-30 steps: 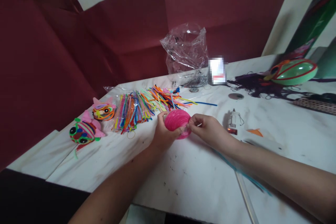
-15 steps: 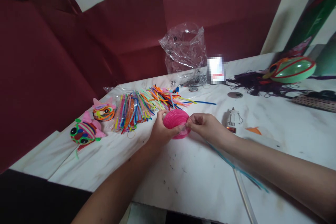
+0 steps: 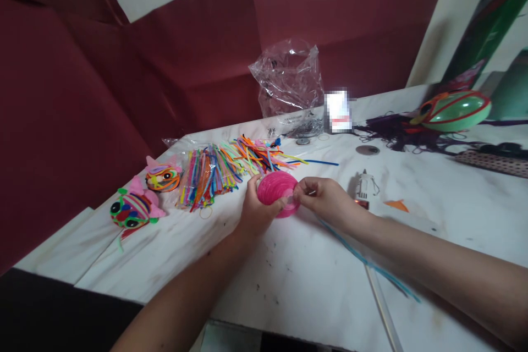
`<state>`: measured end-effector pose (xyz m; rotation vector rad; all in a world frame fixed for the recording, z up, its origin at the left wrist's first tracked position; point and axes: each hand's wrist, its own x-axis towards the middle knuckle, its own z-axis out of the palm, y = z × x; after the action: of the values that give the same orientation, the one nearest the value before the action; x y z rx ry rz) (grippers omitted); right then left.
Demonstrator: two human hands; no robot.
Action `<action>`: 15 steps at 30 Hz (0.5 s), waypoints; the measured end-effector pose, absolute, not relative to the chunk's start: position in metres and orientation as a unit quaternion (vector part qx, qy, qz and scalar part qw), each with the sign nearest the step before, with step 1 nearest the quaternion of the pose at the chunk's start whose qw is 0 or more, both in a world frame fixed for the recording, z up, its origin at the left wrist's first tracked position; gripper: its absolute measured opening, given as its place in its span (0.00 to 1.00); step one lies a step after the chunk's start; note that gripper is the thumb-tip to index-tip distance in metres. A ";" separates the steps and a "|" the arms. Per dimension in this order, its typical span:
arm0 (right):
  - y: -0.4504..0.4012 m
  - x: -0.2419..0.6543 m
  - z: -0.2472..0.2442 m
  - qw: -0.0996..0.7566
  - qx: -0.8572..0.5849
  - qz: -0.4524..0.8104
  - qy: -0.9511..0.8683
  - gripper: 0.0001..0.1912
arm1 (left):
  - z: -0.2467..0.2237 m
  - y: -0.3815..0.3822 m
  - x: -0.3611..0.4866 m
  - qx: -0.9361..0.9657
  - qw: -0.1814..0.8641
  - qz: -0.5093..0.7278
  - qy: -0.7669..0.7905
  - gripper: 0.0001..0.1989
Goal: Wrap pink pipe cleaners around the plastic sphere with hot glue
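Observation:
Over the middle of the table, my left hand (image 3: 259, 203) is wrapped round a pink ball (image 3: 277, 186) with fine ridges that look like wound cord. Its thumb lies across the front of the ball. My right hand (image 3: 319, 195) is closed in a pinch against the ball's right edge; what lies between the fingertips is too small to make out. Teal pipe cleaners (image 3: 371, 265) lie under my right forearm. Just behind the ball is a loose pile of coloured pipe cleaners (image 3: 251, 154).
Two decorated fish-like figures, one green-trimmed (image 3: 134, 209) and one orange-striped (image 3: 164, 174), sit left. A glue gun (image 3: 364, 186), an orange scrap (image 3: 396, 205) and a pale stick (image 3: 383, 308) lie right. Behind are a clear plastic bag (image 3: 289, 82) and a green balloon (image 3: 460, 110).
The view has shifted very slightly. Both hands keep nearly the same grip on the pink ball, and nothing else has visibly moved.

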<state>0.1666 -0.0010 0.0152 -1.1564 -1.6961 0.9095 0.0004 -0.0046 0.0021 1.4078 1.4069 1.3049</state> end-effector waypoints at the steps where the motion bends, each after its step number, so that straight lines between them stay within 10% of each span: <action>1: -0.001 0.166 0.014 0.431 -0.470 0.356 -0.683 0.05 | 0.001 -0.005 0.001 0.550 0.364 0.510 0.552 0.45; 15: -0.005 0.163 0.016 0.399 -0.526 0.305 -0.686 0.06 | -0.007 -0.007 0.005 0.575 0.284 0.518 0.566 0.43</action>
<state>0.1628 -0.0055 0.0159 -1.3321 -1.7370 0.7709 0.0047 -0.0070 -0.0071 1.5380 1.5145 1.3872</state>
